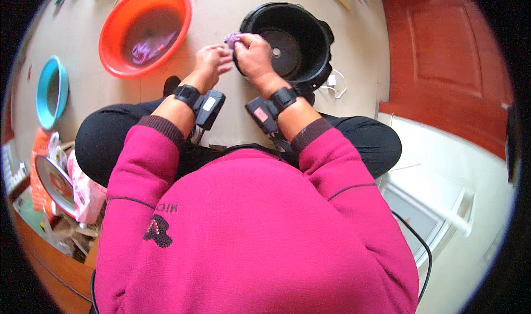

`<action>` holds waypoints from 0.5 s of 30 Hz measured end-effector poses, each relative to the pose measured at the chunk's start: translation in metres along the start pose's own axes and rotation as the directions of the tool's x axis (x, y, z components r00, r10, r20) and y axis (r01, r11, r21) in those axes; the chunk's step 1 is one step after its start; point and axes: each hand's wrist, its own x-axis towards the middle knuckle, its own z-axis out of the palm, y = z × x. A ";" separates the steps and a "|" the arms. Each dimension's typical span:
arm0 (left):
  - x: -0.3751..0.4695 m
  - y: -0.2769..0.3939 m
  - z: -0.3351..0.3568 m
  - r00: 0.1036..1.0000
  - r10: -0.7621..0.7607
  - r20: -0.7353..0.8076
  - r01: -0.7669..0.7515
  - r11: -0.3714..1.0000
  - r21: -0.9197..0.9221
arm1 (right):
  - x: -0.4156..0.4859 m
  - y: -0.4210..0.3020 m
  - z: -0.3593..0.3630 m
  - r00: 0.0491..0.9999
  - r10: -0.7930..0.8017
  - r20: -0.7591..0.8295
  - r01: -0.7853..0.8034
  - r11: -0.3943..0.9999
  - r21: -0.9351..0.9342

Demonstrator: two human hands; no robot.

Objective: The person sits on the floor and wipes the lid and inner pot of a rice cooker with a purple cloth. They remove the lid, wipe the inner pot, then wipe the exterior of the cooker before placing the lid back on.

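My right hand (254, 56) pinches a bunched lilac cloth (232, 40) between thumb and fingers, at the left rim of a deep black round tub (305, 73). Just left of it is my left hand (212, 63), its fingers apart, slightly curled and a little blurred. Nothing shows in its grasp. Inside the black tub a flat dark bottom with a small pale disc at its centre is visible. Beyond my left hand stands an orange-red plastic basin (108, 50) of murky water, in which a purple cloth (143, 53) lies partly under the surface.
A smaller turquoise basin (65, 81) stands farther left. White plug and cable (332, 80) lie beside the black tub. At lower left are a round metal tray (54, 185) and a pink plastic bag (87, 189). A reddish-brown door panel (446, 52) bounds the right side.
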 end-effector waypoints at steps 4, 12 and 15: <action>-0.017 0.034 0.024 0.987 -0.067 0.149 0.066 0.998 0.014 | -0.021 -0.027 -0.023 0.936 0.271 0.226 -0.351 0.778 0.521; -0.052 0.082 0.063 0.960 0.223 0.168 -0.244 0.963 0.116 | -0.008 -0.021 -0.113 0.952 -0.151 -0.265 0.231 0.923 0.308; -0.064 0.124 0.063 0.941 0.256 0.221 -0.266 0.964 0.016 | 0.006 0.056 -0.188 0.741 -0.041 -0.670 0.166 0.978 0.123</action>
